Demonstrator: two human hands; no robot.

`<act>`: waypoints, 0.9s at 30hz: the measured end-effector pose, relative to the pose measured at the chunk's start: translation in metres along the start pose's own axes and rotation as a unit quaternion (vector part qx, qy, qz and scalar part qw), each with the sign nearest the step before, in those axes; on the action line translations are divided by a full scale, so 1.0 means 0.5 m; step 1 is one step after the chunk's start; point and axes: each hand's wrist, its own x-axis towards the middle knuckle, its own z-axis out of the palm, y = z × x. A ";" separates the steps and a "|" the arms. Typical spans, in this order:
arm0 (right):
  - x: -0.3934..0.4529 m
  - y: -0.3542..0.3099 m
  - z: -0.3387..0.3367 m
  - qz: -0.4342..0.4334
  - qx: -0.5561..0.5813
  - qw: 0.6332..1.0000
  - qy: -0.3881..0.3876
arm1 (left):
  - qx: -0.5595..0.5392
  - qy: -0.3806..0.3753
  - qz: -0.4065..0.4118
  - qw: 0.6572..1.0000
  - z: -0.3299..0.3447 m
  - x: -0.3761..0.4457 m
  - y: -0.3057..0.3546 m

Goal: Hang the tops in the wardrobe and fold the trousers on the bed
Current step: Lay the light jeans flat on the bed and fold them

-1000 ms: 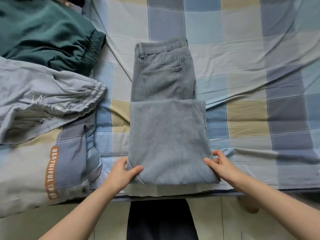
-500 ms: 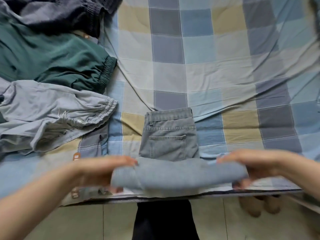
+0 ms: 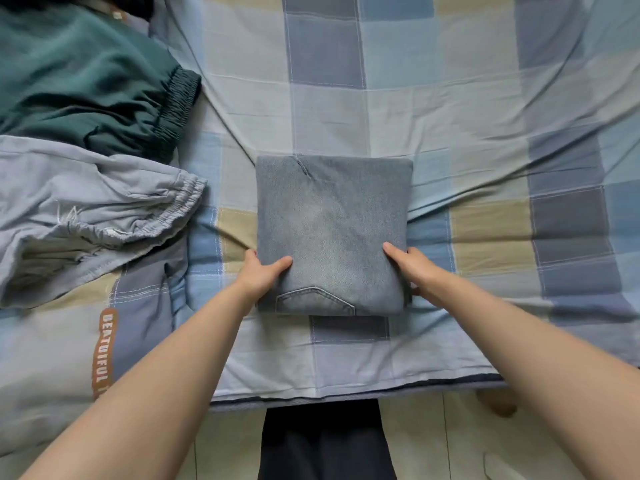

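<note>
holding the folded jeans [image 3: 332, 233] square on the bed [image 3: 485, 109], left hand [image 3: 258, 275] and right hand [image 3: 412, 268] each clamp a near side edge, thumbs on top. bundle lies straight ahead, roughly square, midway between both grips. green trousers [image 3: 86, 81] and pale grey trousers [image 3: 86, 206] wait unfolded, nearer the left hand.

At lower left of the frame, an orange strip [image 3: 103, 351] on the checked bedding [image 3: 62, 358] reads "BEAUTIFUL", running vertically, with a further word cut off by the arm.
</note>
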 end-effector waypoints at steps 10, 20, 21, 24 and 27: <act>0.006 0.049 0.057 -0.085 0.036 0.984 0.151 | -0.110 0.088 0.030 0.990 0.011 0.021 -0.014; -0.211 0.015 0.013 -0.143 -0.046 0.964 0.219 | -0.117 0.214 0.117 0.963 0.018 -0.224 0.044; -0.246 0.016 0.008 -0.147 -0.045 0.963 0.223 | -0.116 0.216 0.128 0.961 0.015 -0.257 0.054; -0.367 0.007 -0.009 -0.173 -0.021 0.957 0.233 | -0.120 0.218 0.173 0.953 -0.006 -0.367 0.097; -0.477 -0.010 -0.025 -0.201 0.004 0.948 0.246 | -0.115 0.212 0.223 0.945 -0.035 -0.462 0.139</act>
